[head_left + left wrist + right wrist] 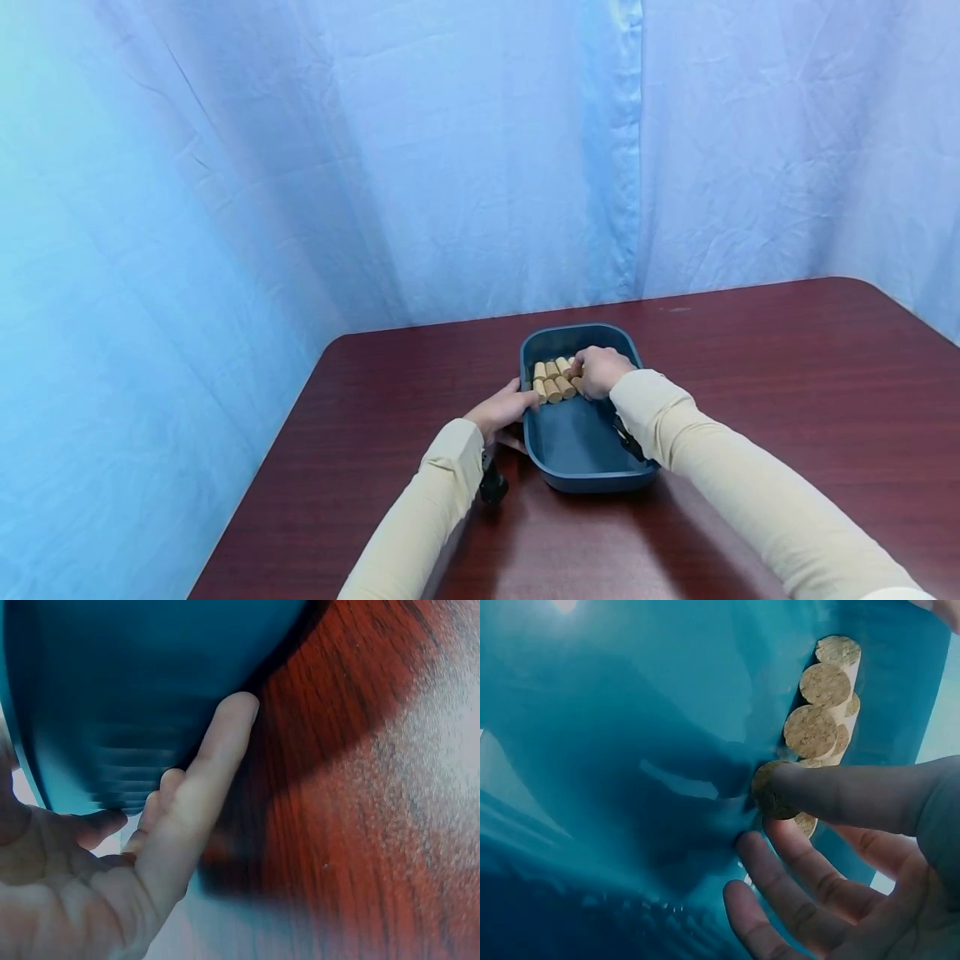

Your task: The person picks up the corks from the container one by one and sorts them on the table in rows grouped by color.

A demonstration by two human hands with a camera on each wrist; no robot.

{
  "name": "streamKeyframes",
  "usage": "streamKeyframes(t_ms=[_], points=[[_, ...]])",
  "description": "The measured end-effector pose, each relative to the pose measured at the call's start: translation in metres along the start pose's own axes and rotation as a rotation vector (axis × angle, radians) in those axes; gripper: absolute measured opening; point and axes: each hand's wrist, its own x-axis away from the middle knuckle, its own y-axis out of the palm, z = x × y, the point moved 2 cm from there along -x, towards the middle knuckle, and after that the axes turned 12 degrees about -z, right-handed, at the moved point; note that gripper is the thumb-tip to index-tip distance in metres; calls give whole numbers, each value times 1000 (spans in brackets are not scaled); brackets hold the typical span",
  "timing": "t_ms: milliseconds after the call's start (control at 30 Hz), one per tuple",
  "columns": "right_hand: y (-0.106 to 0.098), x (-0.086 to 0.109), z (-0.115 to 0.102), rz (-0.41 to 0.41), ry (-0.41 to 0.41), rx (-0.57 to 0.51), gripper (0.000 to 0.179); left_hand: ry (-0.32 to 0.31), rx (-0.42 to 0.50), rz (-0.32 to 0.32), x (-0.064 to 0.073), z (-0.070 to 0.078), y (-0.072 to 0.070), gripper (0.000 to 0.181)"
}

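A deep blue rectangular tray (pixel 573 442) stands on the table, with cork stoppers (pixel 552 391) lying side by side in two rows toward its far end. My left hand (pixel 501 410) grips the tray's left wall, thumb over the rim; in the left wrist view its fingers (pixel 225 731) lie along the ribbed outside. Inside the tray, my right hand (pixel 602 372) pinches a cork stopper (pixel 762 791) at the near row's right end. Its thumb (pixel 840 795) presses on the round end face, and the other fingers spread beside and beneath it.
The dark red-brown wooden table (pixel 390 400) extends to both sides of the tray. Light blue curtains (pixel 480 167) hang behind the table and along its left side. A small black device (pixel 492 482) sits at the left wrist.
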Motion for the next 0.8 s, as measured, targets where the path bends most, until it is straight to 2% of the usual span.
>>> streamKeyframes(t_ms=[367, 567, 800], points=[[-2, 5, -6, -1, 5, 42, 34, 1, -5, 21, 0, 1, 0, 70], [-12, 11, -10, 2, -20, 64, 32, 7, 7, 26, -1, 2, 0, 73], [-29, 16, -9, 11, -71, 56, 33, 20, 9, 36, -1, 2, -2, 68]])
